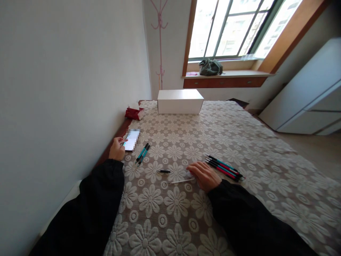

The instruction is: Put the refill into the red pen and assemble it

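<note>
At the table's left edge, my left hand (117, 148) reaches a finger over the lit screen of a phone (131, 140); its other fingers look loosely bent. My right hand (204, 176) rests low on the tablecloth, fingers stretched forward. Beside its fingertips lies a thin white stick-like piece (182, 181), its right end reaching the hand. A short black pen part (164, 171) lies left of that. Two teal-and-black pens (142, 154) lie near the phone. Right of my right hand is a row of several black, teal and red pens (225, 168); what is under my palm is hidden.
A floral tablecloth (150, 200) covers the table. At its far end stands a white box (179, 102), with a red tissue pack (134, 112) to the left. A wall (80, 71) runs close along the left side. Behind are a coat rack and a windowsill with a dark bag (210, 67).
</note>
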The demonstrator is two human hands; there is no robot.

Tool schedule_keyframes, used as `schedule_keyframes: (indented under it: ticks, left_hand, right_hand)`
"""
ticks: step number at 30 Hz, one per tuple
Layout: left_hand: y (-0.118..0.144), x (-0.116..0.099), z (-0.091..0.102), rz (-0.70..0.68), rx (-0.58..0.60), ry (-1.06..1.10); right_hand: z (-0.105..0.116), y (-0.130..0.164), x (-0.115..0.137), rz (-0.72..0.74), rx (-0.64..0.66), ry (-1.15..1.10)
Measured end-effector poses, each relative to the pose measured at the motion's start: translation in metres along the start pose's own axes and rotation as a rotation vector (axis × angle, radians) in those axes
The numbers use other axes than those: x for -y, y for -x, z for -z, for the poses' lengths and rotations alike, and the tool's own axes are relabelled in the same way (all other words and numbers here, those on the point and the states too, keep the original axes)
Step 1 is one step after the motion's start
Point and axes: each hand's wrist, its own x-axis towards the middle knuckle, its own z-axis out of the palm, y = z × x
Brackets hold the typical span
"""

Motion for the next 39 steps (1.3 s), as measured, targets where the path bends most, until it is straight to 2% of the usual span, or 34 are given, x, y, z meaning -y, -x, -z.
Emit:
schedule_keyframes:
  ticks: [4, 9, 14, 19, 24, 32, 39]
  left_hand:
    - [0.0014, -0.0009, -0.0002, -0.003, -0.043, 0.031]
    - [0.0014, -0.0015, -0.0016, 0.008, -0.006, 0.058]
    - [0.0023, -0.0039, -0.0003, 0.015, -0.051, 0.075]
    - [0.0034, -0.0069, 0.0020, 0.049, -0.012, 0.059]
    - [0.0030, -0.0084, 0.0024, 0.048, -0.040, 0.061]
    - [0.0022, -0.0055, 0.0008, 0.050, -0.017, 0.058]
    - [0.0013, -0.0059, 0.0002, 0.016, -0.081, 0.083]
  right_hand:
    - [-0.0004, 0.0003, -0.0003, 0.005, 0.007, 0.018]
    - [-0.0007, 0.0008, -0.0013, 0.013, 0.018, 0.034]
    - [0.0005, 0.0001, -0.0007, 0.009, 0.012, 0.024]
    - [0.0018, -0.0004, 0.0004, 0.009, 0.016, 0.028]
    - [0.0007, 0.0009, -0.0006, 0.009, 0.015, 0.020]
    - [-0.0015, 0.0026, -0.0023, 0.003, 0.027, 0.014]
    - [-0.0006, 0.0042, -0.0038, 0.025, 0.027, -0.004]
